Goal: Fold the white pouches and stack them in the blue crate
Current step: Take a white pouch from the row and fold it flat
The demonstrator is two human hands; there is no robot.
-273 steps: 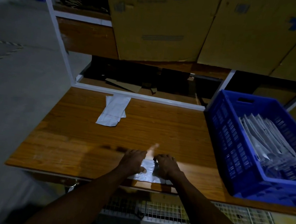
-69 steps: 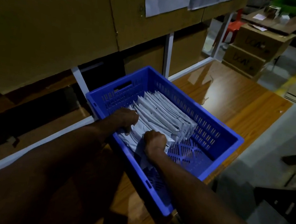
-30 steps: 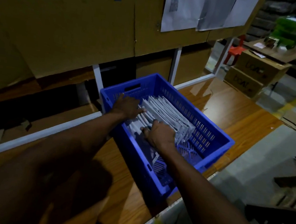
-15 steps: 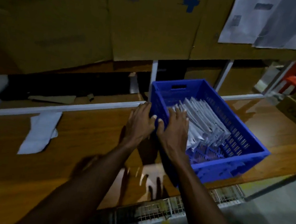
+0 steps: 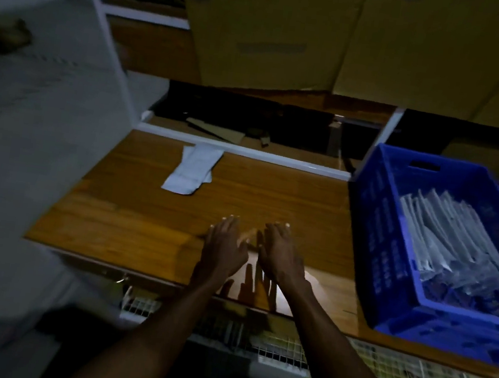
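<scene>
While both hands hover low over the near edge of the wooden table [image 5: 129, 223], the left hand [image 5: 223, 249] and the right hand [image 5: 280, 254] are empty, fingers straight and relaxed, side by side and grasping nothing. Half a second ago they were at the rim of the blue crate [image 5: 375, 237]; now they have drawn back to the bare work spot in front of the person, well apart from the crate. That suggests the last folded pouch has been delivered and one cycle is finished. Compared with the oldest frame, where both hands pressed a pouch flat on this same spot, nothing lies under them now. To the right, the crate sits on the table with its row of folded pouches [image 5: 454, 235] leaning on edge, filling the left and middle of the bin. Farther back and to the left, the unfolded white pouches [image 5: 192, 170] lie at the table's rear edge, seemingly where they lay before. Picking one up is likely the next step, and it means a reach forward and left. Beyond, cardboard boxes [image 5: 263, 25] fill the shelf above.
</scene>
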